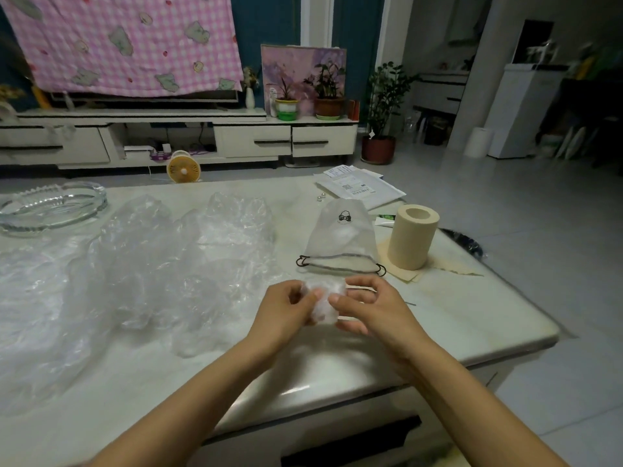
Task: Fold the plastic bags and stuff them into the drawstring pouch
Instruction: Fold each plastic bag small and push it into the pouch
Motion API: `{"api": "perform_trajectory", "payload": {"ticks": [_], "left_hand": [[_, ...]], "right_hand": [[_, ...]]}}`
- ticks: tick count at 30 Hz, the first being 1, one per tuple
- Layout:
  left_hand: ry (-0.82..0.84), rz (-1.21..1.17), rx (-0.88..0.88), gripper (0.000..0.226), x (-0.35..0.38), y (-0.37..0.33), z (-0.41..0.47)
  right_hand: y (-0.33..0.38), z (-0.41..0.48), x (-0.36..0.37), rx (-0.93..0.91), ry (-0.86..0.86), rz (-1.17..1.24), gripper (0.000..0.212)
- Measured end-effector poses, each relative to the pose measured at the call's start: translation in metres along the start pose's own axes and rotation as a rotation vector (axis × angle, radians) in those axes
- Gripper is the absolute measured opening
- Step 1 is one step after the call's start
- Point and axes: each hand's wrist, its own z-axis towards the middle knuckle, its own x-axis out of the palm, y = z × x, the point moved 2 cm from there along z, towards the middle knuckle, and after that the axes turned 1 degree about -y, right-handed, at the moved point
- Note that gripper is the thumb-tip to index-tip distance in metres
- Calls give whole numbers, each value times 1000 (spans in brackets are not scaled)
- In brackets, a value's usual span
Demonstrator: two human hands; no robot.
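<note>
Head view: both hands meet low over the near middle of the pale stone surface (472,318). The left hand (286,308) and right hand (367,308) each pinch a small wad (325,305) of clear plastic between thumb and curled fingers, holding it just above the surface. Just beyond the wad lies the pouch (342,244), whitish with a small dark print, flat on the surface, its corded mouth towards the hands. Loose clear bags (161,264) lie crumpled and spread over the left half of the surface. A glass dish (50,207) sits at the far left corner. Right of the pouch a paper roll (413,235) stands upright on a torn sheet, and papers (360,188) lie at the far edge behind it.

Beyond the surface, a grey tiled floor (539,214) carries a small yellow fan (183,167). A low white cabinet (253,139) runs along the wall, with a pink checked cloth (124,42) hanging above it. A tall potted plant (384,106) stands at its right end.
</note>
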Motion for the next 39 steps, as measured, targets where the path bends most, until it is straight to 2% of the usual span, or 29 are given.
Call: {"api": "perform_trajectory", "payload": {"ticks": [3, 6, 9, 10, 11, 13, 15, 18, 23, 25, 27, 30, 34, 36, 39], "left_hand": [[98, 37, 26, 34, 14, -3, 11], [128, 134, 116, 43, 18, -11, 27], [-47, 698, 501, 40, 10, -14, 55], [-48, 889, 630, 38, 10, -12, 63], [-24, 1035, 713, 37, 11, -5, 74], [26, 1211, 750, 38, 15, 11, 93], [73, 1208, 721, 38, 21, 15, 98], [44, 1027, 778, 37, 24, 3, 94], [-56, 816, 964, 35, 21, -5, 79], [-74, 785, 1016, 35, 20, -1, 74], [-69, 762, 1043, 34, 19, 1, 70], [-50, 773, 1070, 31, 19, 7, 64], [-67, 914, 1058, 25, 10, 10, 54], [-141, 924, 923, 25, -4, 12, 40], [-217, 941, 696, 37, -31, 22, 14]], "right_hand": [[-1, 13, -9, -33, -43, -48, 19], [-2, 29, -21, -27, -102, -38, 18], [-3, 45, -32, -46, -230, -46, 18], [-3, 50, -34, -74, -266, -82, 18], [-4, 54, -36, -108, -296, -132, 19], [-6, 62, -37, -187, -333, -285, 19], [-7, 69, -36, -277, -372, -485, 13], [-3, 75, -30, -452, -437, -703, 8], [6, 86, -16, -689, -515, -663, 12], [5, 92, -9, -794, -591, -718, 24], [3, 95, -4, -831, -684, -787, 45], [-1, 102, 0, -796, -719, -860, 67], [-5, 118, 9, -680, -718, -1136, 49], [-5, 124, 10, -545, -638, -1273, 39], [-11, 130, 9, -398, -449, -1316, 37]]}}
